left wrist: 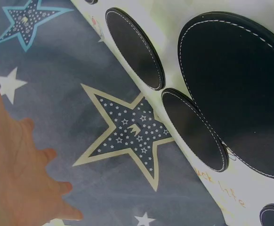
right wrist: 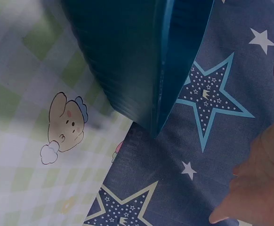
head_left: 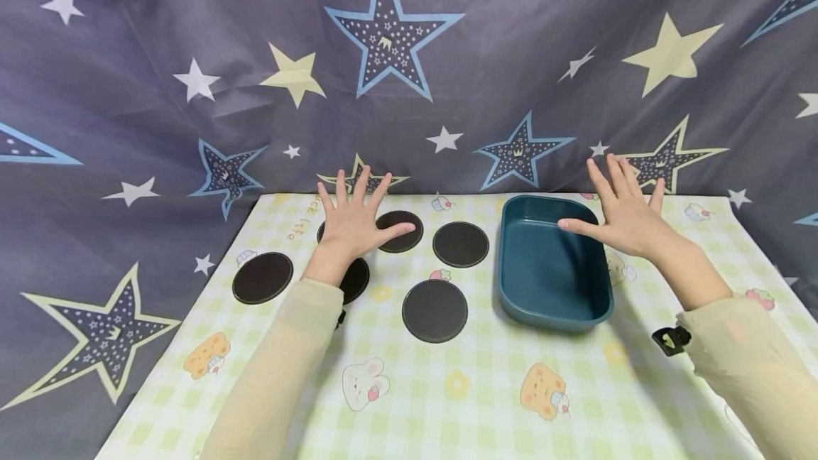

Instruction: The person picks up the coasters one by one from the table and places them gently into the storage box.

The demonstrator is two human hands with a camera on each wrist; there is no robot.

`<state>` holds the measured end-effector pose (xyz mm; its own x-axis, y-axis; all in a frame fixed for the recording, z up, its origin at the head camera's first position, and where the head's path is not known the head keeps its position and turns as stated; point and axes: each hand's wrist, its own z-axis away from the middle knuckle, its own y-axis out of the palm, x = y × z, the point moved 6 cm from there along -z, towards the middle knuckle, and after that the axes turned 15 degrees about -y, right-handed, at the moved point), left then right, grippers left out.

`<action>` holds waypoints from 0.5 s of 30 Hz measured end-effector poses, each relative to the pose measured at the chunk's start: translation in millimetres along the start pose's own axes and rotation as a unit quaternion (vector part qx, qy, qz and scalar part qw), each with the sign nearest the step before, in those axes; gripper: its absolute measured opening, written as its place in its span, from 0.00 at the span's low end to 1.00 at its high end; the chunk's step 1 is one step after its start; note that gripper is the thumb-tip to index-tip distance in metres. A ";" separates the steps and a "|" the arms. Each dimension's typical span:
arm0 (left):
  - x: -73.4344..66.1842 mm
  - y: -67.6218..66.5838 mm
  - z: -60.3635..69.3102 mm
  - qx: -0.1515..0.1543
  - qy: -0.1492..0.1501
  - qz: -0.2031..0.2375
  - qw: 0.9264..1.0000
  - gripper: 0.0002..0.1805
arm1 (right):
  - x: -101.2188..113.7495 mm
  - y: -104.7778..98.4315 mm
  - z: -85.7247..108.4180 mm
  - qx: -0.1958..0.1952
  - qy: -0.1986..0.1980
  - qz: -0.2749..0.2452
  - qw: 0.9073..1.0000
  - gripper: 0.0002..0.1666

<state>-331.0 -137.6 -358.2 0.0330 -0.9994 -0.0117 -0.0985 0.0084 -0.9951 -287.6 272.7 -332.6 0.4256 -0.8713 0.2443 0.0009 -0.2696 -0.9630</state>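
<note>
My left hand [head_left: 354, 227] hovers with fingers spread above several round black coasters, holding nothing. One coaster [head_left: 324, 231] and another [head_left: 356, 281] are partly hidden behind it. Further coasters lie flat: one at the left [head_left: 263, 278], one past my left thumb [head_left: 404, 238], one toward the middle [head_left: 461, 244] and one nearer the front [head_left: 435, 311]. Pale stitching shows round a coaster's rim [left wrist: 240, 94] in the left wrist view. My right hand [head_left: 629, 222], fingers spread as well, is over the right edge of a dark teal rectangular bin [head_left: 552, 318]; no grip on it shows.
A green-and-white checked cloth [head_left: 447, 403] with cartoon prints covers the table. Behind and beside it hangs a grey curtain [head_left: 243, 27] with stars. The bin stands upright on the right half, its visible inside bare.
</note>
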 end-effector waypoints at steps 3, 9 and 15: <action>0.0 -2.5 -0.9 -0.005 0.000 0.000 1.000 0.57 | -1.1 -2.2 -0.3 -0.009 -0.004 0.002 1.000 0.68; 1.9 -1.6 -0.1 -0.002 -0.001 -0.009 1.000 0.57 | 0.3 -2.5 2.6 -0.006 -0.006 0.000 1.000 0.68; 4.1 1.6 1.5 0.007 -0.003 0.000 1.000 0.57 | 3.7 -2.7 9.0 -0.005 -0.016 -0.010 1.000 0.68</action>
<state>-329.5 -141.7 -360.0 0.0388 -0.9992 -0.0126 -0.0854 0.0092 -0.9963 -277.9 273.9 -330.1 0.4536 -0.8525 0.2597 0.0005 -0.2911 -0.9567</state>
